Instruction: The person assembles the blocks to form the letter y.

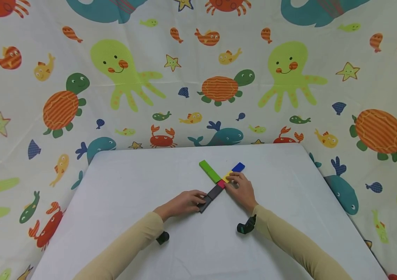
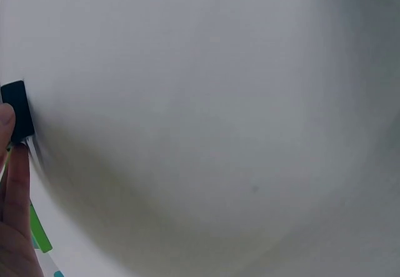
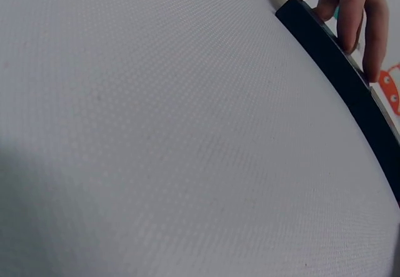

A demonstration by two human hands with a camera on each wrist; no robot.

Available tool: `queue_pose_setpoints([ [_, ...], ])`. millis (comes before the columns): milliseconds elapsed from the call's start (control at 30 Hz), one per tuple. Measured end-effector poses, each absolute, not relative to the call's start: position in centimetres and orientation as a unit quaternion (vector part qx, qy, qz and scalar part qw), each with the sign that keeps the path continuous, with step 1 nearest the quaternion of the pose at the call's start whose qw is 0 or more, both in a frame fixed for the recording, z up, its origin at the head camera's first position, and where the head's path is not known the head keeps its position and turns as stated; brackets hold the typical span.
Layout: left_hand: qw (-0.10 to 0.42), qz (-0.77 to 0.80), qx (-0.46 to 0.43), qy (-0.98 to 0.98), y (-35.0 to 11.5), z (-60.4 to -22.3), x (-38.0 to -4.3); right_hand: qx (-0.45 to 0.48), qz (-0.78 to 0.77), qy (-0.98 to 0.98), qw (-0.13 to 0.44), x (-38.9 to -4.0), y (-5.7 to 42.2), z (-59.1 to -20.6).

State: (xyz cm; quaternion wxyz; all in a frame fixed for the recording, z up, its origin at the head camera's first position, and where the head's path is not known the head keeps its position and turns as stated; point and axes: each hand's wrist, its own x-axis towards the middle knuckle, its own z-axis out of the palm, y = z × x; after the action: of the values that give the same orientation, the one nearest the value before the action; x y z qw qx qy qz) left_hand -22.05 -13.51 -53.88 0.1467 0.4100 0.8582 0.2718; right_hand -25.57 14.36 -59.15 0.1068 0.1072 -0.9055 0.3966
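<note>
On the white table, flat coloured blocks form a Y-like shape. My left hand [image 1: 185, 203] pinches the near black block [image 1: 203, 203] at the lower end. The left wrist view shows the thumb and a finger on that block's end. A second black block [image 1: 215, 192] continues the line up to a small red block [image 1: 221, 184]. My right hand [image 1: 242, 191] holds the yellow block [image 1: 227, 177] between thumb and fingers, covering part of it. Beyond it lies a blue block [image 1: 239, 167]. A long green block [image 1: 209, 171] slants up-left from the red one.
The white table [image 1: 142, 175] extends around the blocks. Behind it hangs a cloth [image 1: 191, 109] printed with sea animals. Dark wrist devices sit under both sleeves, one below the left cuff and one below the right.
</note>
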Motion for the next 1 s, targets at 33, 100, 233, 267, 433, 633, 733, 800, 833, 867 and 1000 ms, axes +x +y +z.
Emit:
queue_pose_setpoints([
  [33, 0.148, 0.273, 0.408, 0.859, -13.45, -53.82, -22.05, 0.107, 0.396, -0.905, 0.107, -25.57, 14.34, -59.12],
  [100, 0.149, 0.270, 0.405, 0.861, -13.40, -53.86, -22.12, 0.107, 0.396, -0.906, 0.106, -25.59, 14.31, -59.08],
  [233, 0.152, 0.267, 0.405, 0.861, -13.38, -53.88, -22.23, 0.108, 0.395, -0.906, 0.105, -25.53, 14.31, -58.95],
  [267, 0.153, 0.265, 0.405, 0.861, -13.39, -53.90, -22.25, 0.108, 0.395, -0.906, 0.105, -25.51, 14.30, -58.94],
  [433, 0.154, 0.261, 0.407, 0.862, -13.40, -53.86, -22.19, 0.108, 0.394, -0.907, 0.103, -25.43, 14.28, -58.90],
  [633, 0.148, 0.263, 0.408, 0.862, -13.27, -53.88, -22.19, 0.107, 0.393, -0.908, 0.101, -25.41, 14.36, -58.73],
  [733, 0.149, 0.263, 0.407, 0.862, -13.21, -53.99, -22.23, 0.105, 0.394, -0.908, 0.100, -25.40, 14.43, -58.75],
  [800, 0.153, 0.265, 0.404, 0.862, -13.22, -54.01, -22.22, 0.103, 0.396, -0.907, 0.096, -25.40, 14.42, -58.79],
  [833, 0.153, 0.266, 0.403, 0.862, -13.24, -54.05, -22.25, 0.103, 0.399, -0.906, 0.094, -25.40, 14.43, -58.81],
  [867, 0.152, 0.267, 0.401, 0.863, -13.26, -54.05, -22.26, 0.103, 0.402, -0.905, 0.090, -25.43, 14.46, -58.83],
  [1000, 0.136, 0.287, 0.370, 0.873, -13.43, -53.90, -22.42, 0.112, 0.432, -0.892, 0.078, -25.60, 14.78, -58.65],
])
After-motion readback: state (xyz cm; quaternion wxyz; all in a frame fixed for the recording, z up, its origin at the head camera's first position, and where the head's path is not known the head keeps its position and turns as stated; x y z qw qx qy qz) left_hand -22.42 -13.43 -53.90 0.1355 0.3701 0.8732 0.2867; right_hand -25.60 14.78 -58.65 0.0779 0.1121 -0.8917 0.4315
